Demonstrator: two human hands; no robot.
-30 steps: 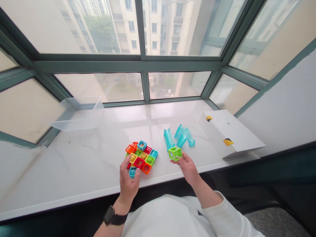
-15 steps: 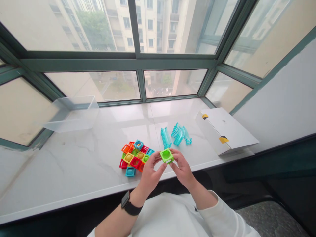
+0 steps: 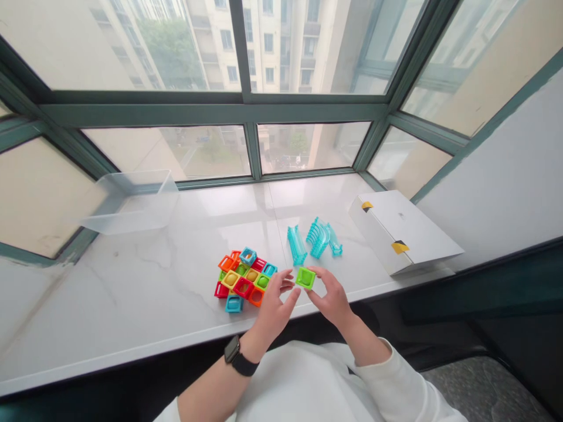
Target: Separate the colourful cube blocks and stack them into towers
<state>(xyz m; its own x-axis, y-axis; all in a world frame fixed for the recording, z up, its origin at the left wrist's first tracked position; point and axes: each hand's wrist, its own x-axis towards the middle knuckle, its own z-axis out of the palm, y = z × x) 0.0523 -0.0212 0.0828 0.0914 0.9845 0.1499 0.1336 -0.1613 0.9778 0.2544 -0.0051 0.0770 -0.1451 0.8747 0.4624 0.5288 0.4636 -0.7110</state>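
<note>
With our right hand (image 3: 333, 298) we are clamping one green cube block (image 3: 305, 278) near the counter's (image 3: 145, 299) front edge. Our left hand (image 3: 273, 308), thumb and fingers apart, is hovering just beside it. One multicoloured block cluster (image 3: 243, 286) is lying near that edge.

Bright daylight through windows (image 3: 308, 53), glare on countertop (image 3: 153, 287)

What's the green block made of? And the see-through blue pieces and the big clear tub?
Green block: probably hard plastic, smooth with a slight shine; its color is bright and even.
Blue pieces: likely glossy plastic, since light passes through them.
Clear tub: seems plastic, a bit cloudy; the window frame shows hazily through.
</note>
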